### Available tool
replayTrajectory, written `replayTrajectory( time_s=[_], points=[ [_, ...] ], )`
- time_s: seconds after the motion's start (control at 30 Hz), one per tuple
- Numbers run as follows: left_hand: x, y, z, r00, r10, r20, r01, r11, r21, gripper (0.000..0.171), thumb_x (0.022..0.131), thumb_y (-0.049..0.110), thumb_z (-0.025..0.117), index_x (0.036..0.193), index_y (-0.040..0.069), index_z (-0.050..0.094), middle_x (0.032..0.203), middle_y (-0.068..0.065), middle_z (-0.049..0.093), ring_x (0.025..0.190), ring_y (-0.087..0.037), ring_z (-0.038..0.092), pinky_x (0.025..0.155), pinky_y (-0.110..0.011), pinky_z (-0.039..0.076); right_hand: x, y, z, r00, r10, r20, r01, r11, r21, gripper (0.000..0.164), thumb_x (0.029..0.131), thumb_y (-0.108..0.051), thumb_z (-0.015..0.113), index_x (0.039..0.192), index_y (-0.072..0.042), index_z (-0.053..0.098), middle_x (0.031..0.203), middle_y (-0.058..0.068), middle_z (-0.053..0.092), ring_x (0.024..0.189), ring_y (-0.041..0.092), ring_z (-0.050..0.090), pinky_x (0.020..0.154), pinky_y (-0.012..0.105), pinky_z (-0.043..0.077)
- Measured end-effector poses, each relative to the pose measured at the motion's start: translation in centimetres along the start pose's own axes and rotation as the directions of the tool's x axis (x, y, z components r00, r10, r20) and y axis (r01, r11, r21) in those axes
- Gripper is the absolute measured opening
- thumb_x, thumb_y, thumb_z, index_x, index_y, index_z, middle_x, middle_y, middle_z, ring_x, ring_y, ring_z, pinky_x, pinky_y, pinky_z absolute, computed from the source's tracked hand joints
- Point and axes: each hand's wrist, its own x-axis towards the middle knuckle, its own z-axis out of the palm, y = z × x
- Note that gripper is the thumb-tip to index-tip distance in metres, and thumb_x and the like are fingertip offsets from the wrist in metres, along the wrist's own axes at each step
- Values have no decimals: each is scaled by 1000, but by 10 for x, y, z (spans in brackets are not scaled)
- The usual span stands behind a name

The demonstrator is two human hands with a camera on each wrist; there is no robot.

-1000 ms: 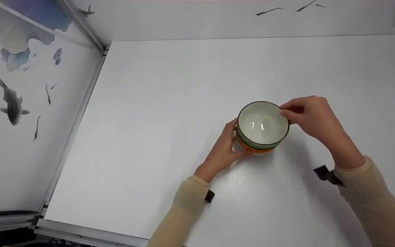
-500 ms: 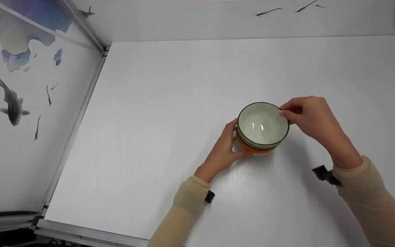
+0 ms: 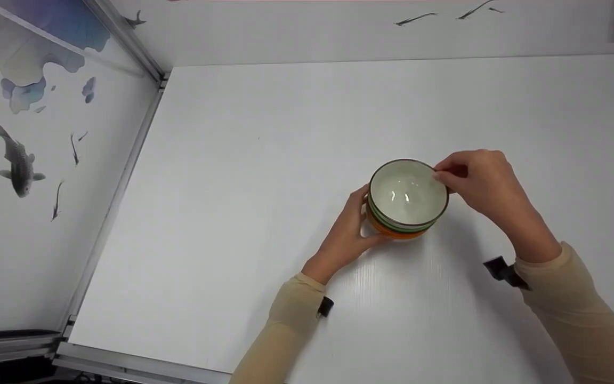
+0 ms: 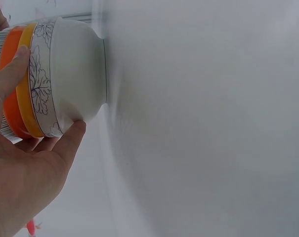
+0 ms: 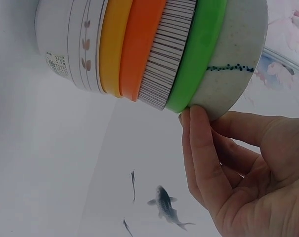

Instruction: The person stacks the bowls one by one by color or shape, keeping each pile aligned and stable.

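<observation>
In the head view a nested stack of bowls stands upright right of centre on the white table. Its top bowl (image 3: 405,186) is pale inside with a dark rim. Below it, in the right wrist view, come a green bowl (image 5: 201,49), a striped white bowl (image 5: 170,47), an orange bowl (image 5: 141,44) and a yellow bowl (image 5: 114,44). The bottom bowl (image 4: 77,74) is white with a leaf-patterned band. My left hand (image 3: 341,237) grips the stack's lower left side. My right hand (image 3: 485,184) pinches the top bowl's rim at its right.
The white table (image 3: 243,213) spreads around the stack. A white panel (image 3: 46,229) with printed fish stands along the left, and another wall (image 3: 307,32) closes the back. A metal frame edge (image 3: 142,362) runs along the front left.
Both hands keep their holds on the bowls. The right forearm has shifted very slightly left; the stack looks the same.
</observation>
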Motion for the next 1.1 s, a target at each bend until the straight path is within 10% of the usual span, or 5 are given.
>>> replayTrajectory(
  time_s=[1.1],
  points=[
    [0,-1,-6,999,18,30,-18,1000,6,101,84,22,81,160,17,14,164,2,25,149,-12,31,119,-23,36,0,8,-1,1000,16,19,-16,1000,-17,20,95,-27,69,105,-11,76,93,10,76,76,13,68,61,17,48]
  ],
)
